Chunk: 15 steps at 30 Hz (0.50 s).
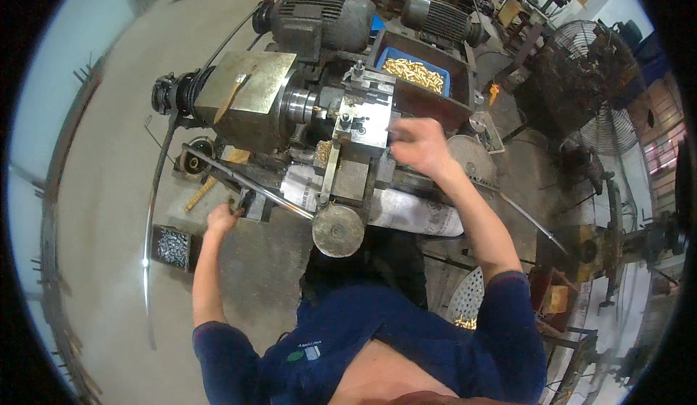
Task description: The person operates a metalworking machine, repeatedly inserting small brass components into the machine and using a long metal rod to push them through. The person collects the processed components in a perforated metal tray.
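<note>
My right hand [420,146] is beside the bright metal tool block [372,123] of a small lathe, its fingers curled in at the block's right side. What those fingers grip, if anything, is hidden. Left of the block is the round steel spindle chuck [299,106]. Lower left, my left hand [221,218] is closed at the edge of a small dark metal tray [254,206]; a dark bit shows at its fingertips, too small to name. A long lever bar [254,186] slants past it toward a round metal disc [338,229] in front of my body.
A blue bin [445,78] of brass-coloured parts stands behind the block. A brush [231,99] lies on the sheet-metal cover [263,71]. Near my left forearm is a box of grey metal pieces [174,249]. Motors [327,22] stand behind, a large fan [581,78] at right.
</note>
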Tool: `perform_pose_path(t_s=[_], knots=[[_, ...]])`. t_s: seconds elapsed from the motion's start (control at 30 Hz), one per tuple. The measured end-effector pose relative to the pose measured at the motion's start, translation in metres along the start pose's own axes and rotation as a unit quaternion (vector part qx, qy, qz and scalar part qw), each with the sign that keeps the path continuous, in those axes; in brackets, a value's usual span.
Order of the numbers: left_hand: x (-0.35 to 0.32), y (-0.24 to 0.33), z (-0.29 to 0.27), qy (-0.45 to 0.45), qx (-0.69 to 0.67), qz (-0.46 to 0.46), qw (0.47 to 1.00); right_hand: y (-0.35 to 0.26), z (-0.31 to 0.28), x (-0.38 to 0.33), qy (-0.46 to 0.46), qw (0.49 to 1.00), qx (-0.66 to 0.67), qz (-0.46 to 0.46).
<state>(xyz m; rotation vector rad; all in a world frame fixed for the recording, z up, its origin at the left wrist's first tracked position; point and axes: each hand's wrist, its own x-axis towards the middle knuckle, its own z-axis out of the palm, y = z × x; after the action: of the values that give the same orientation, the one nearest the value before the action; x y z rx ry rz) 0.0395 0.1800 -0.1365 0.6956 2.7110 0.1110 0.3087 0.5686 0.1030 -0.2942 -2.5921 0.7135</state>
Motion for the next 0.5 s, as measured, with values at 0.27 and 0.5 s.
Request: perform_pose_path(t_s=[0.27,0.5], knots=[[-0.089,-0.093,-0.182,0.357,-0.098,-0.081,0.925,-0.023,0.104,0.109,-0.161,0.966,-0.202,-0.012],[-0.141,-0.053,-0.126,0.276,-0.031,-0.245,0.929,-0.026,0.103,0.107,-0.158,0.967,-0.196,-0.030]])
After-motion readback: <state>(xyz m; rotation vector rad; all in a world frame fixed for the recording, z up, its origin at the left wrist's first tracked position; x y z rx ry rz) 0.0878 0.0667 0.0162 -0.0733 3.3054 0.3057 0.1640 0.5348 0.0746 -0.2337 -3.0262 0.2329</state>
